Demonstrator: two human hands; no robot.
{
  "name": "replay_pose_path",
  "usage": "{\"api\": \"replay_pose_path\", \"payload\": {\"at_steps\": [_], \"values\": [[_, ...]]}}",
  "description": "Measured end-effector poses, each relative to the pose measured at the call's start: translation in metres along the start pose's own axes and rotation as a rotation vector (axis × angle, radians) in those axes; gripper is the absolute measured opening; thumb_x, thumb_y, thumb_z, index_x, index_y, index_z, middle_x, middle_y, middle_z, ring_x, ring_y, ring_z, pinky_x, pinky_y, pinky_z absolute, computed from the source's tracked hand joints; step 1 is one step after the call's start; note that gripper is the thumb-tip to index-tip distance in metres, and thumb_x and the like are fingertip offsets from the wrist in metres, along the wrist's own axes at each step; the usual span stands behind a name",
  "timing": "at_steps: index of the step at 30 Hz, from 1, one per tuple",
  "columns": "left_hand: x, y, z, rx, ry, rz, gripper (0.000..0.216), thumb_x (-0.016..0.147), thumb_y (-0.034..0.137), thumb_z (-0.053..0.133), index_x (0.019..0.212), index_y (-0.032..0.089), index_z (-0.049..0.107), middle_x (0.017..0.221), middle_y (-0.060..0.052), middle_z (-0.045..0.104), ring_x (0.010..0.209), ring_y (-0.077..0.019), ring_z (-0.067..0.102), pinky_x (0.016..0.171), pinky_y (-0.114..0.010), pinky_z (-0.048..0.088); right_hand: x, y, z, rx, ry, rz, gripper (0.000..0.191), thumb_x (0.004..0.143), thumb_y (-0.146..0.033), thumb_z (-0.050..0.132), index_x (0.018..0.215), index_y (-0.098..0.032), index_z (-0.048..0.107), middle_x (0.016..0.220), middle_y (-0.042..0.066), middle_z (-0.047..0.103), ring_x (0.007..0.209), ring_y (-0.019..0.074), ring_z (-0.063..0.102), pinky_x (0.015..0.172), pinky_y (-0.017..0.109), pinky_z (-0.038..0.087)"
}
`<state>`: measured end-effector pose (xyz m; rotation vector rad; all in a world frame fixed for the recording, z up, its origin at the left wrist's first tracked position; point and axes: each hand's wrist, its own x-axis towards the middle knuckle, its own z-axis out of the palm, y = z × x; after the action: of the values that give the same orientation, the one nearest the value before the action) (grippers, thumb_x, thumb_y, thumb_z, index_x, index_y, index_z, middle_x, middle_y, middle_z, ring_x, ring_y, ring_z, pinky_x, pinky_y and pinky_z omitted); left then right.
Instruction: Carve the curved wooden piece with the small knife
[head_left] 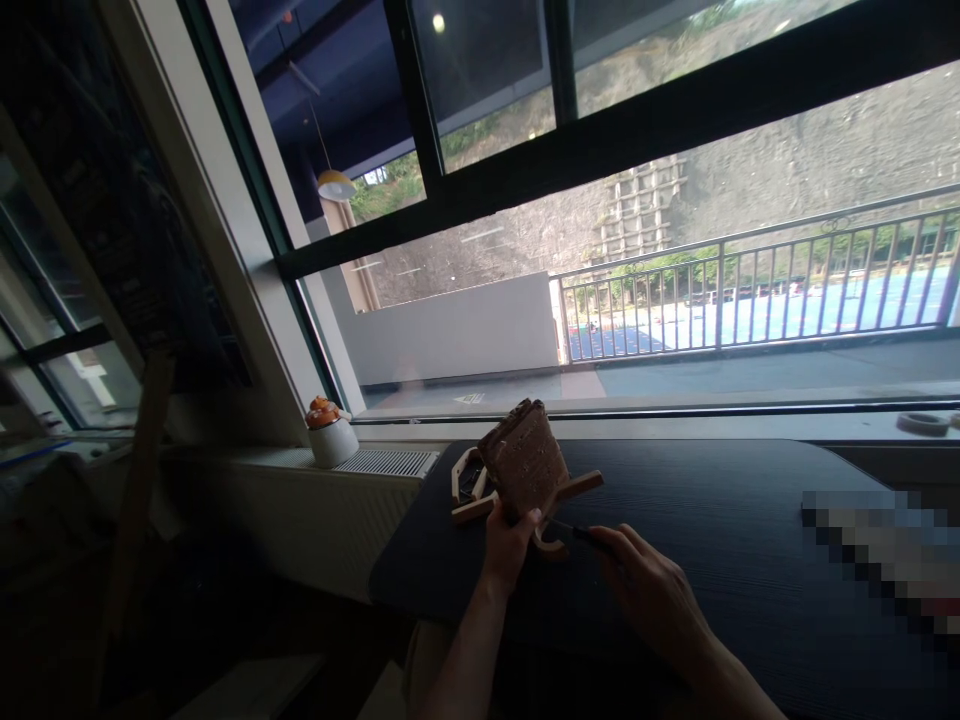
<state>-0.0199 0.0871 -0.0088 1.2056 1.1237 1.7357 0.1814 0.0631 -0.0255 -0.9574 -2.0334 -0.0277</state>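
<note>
Tilted above the dark table [705, 520] is a brown, rough-faced rectangular block [527, 458], its kind unclear. My left hand [506, 548] is closed around its lower end, thumb on the face. My right hand [651, 578] is wrapped round the dark handle of a thin tool [589, 537]. The tool's tip points left at the block's lower edge; whether it touches, I cannot tell. A straight wooden bar [581, 486] and a curved wooden piece [553, 548] sit by that edge, perhaps joined to the block. Behind my left hand lies an angular wooden frame [465, 490], partly hidden.
Beyond the table run a window sill [637, 428] and a large window. A white pot with an orange top [332, 440] stands on the radiator [375, 500] at the left. A blurred-out object [885, 545] lies on the table's right; a round roll [922, 424] rests on the sill.
</note>
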Motion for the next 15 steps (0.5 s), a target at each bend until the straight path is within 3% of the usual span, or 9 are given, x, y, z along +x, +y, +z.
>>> {"api": "replay_pose_path", "payload": {"at_steps": [7, 15], "values": [[0.001, -0.003, 0.001, 0.000, 0.019, -0.014, 0.032, 0.065, 0.022, 0.073, 0.094, 0.013, 0.068, 0.093, -0.008, 0.072, 0.091, -0.0247, 0.064, 0.082, -0.033, 0.047, -0.001, 0.003, 0.002, 0.082, -0.023, 0.100, 0.020, 0.092, -0.022, 0.037, 0.111, -0.023, 0.042, 0.086, 0.001, 0.063, 0.068, 0.0147, 0.063, 0.060, 0.027, 0.046], [0.001, -0.001, 0.001, 0.020, 0.030, -0.015, 0.033, 0.064, 0.022, 0.073, 0.095, 0.013, 0.067, 0.093, -0.008, 0.072, 0.092, -0.0252, 0.064, 0.083, -0.034, 0.046, -0.004, 0.008, 0.009, 0.040, 0.012, 0.108, 0.018, 0.092, -0.023, 0.037, 0.107, -0.023, 0.046, 0.088, 0.002, 0.068, 0.074, 0.0169, 0.067, 0.061, 0.027, 0.048]]}}
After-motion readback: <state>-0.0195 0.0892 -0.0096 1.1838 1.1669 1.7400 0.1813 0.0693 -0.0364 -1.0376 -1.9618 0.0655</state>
